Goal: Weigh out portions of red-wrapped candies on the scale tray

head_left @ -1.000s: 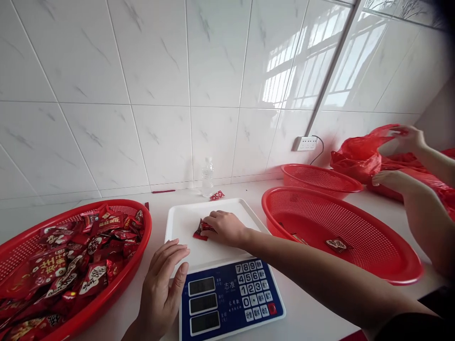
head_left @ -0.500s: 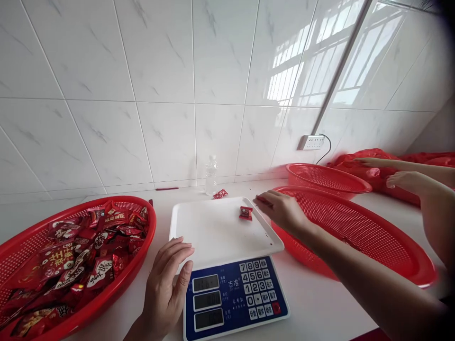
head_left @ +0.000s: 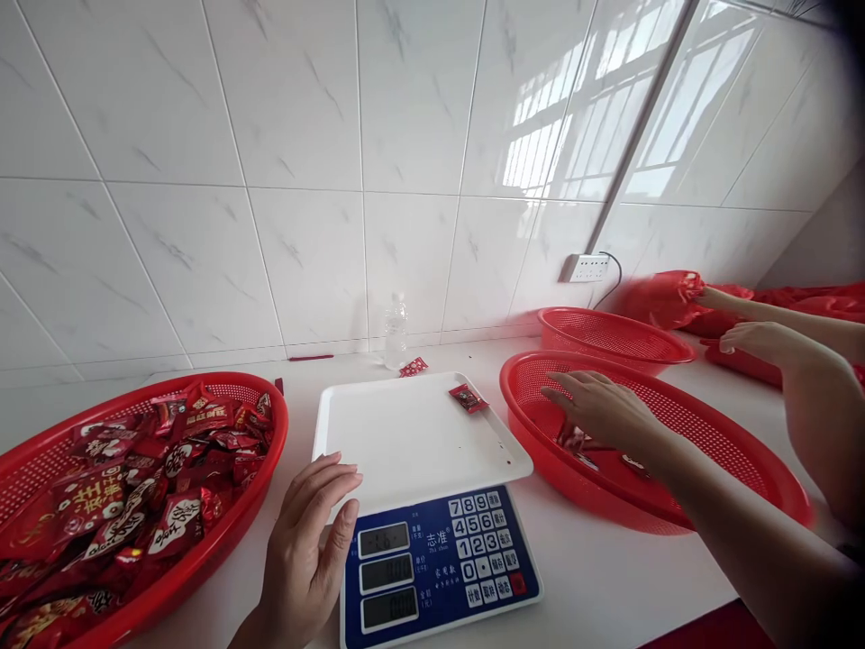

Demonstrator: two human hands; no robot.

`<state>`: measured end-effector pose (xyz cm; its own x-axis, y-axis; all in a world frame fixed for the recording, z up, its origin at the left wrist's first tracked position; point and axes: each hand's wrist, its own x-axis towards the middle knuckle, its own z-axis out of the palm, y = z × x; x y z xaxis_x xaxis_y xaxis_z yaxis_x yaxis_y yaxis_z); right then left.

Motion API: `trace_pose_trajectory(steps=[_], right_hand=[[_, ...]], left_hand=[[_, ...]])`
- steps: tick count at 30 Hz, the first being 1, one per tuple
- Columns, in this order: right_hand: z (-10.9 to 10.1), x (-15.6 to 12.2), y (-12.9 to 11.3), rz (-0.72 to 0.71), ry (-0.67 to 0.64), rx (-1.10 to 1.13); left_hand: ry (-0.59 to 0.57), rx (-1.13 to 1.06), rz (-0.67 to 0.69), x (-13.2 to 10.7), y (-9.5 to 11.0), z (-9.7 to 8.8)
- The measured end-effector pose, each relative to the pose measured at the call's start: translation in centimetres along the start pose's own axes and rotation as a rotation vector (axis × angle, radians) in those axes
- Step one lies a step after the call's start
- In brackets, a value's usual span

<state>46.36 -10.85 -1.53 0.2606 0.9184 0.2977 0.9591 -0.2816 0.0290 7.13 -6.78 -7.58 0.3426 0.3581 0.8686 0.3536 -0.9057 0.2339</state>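
My left hand rests at the near left corner of the scale's white tray, fingers stretched out, holding nothing. Over the right red basket my right hand is open, its fingers loosely extended. Just beneath it are a few red packets, partly hidden by the hand. One small red snack packet lies on the tray's far right part. Below the tray, the blue scale panel has keys and three displays. Numbers on the displays are too faint to read.
A red basket full of snack packets stands at left. Behind the tray are a clear bottle and a red packet. Another red basket sits at the back right. A co-worker's hands reach near red bags.
My right hand has moved from the tray's right edge to over the right basket and opened there; packets now show beneath it. The packet on the tray has turned. A co-worker's hand lifts a red bag.
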Motion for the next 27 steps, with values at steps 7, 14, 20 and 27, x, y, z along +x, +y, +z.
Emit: trace_pose_trajectory(steps=[7,14,20,27], right_hand=[[1.2,1.1,-8.5,-0.299,-0.150,0.049],[3.3,0.8,-12.7,-0.426,-0.160,0.095],[3.9,-0.3,-12.1,-0.502,-0.105,0.227],[2.7,-1.3,-8.2,-0.437,0.168,0.407]], left_hand=[[0.006,0.011,-0.012,-0.2,-0.3,-0.1],[0.023,0.007,-0.047,-0.2,-0.4,0.0],[0.014,-0.041,-0.069,-0.2,0.1,0.0],[0.035,-0.086,-0.098,-0.1,0.4,0.3]])
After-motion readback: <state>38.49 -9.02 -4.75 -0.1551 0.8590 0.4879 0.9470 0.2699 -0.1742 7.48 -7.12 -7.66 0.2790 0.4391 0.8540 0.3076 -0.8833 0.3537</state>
